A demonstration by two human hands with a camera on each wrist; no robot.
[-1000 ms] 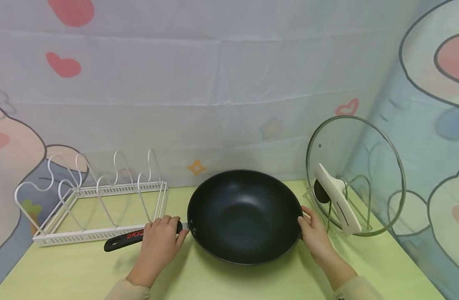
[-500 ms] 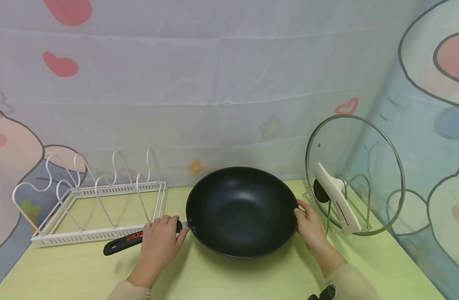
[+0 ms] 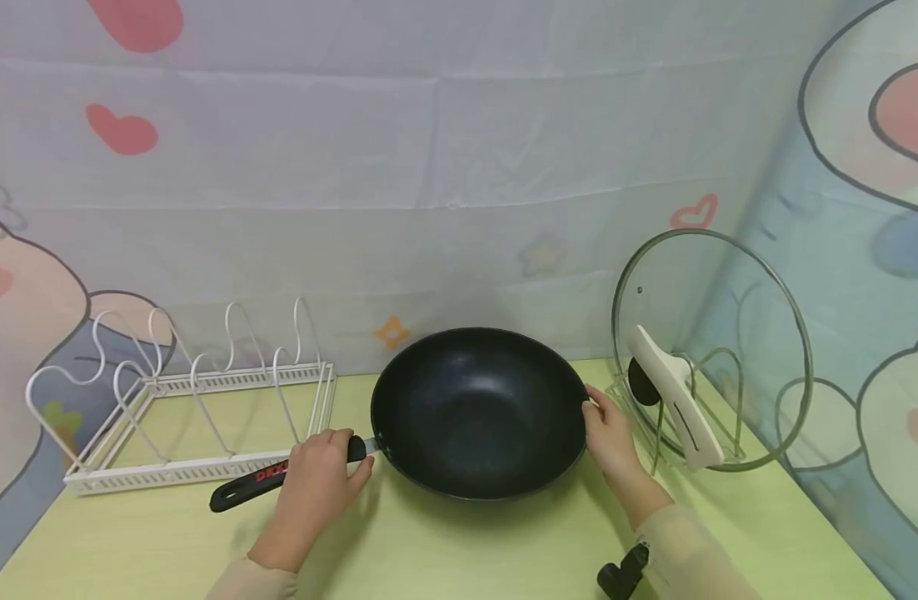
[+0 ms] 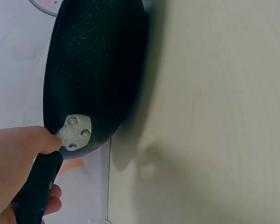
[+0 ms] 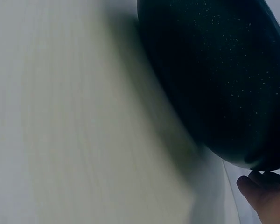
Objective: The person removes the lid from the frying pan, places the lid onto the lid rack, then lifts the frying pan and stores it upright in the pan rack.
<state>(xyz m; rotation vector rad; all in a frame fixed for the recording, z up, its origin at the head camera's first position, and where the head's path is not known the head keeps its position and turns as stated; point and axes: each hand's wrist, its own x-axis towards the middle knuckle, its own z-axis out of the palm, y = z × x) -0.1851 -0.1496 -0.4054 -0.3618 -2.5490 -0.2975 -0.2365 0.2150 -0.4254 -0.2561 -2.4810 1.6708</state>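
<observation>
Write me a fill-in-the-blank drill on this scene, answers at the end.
1. The left hand grips the wok by its ____.
2. The lettering beside that hand is coloured ____.
3. The rack is coloured ____.
4. In the head view, the lid is to the ____ of the wok.

Missing words: handle; red; white; right.

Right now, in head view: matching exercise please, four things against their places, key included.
Things
1. round black wok
2. white wire rack
3. round glass lid with grey rim
4. bare left grip

Places
A. standing on edge, far right
B. on the wok's black handle
C. far left
D. centre

Pairs: 1-D, 2-C, 3-A, 4-B
</observation>
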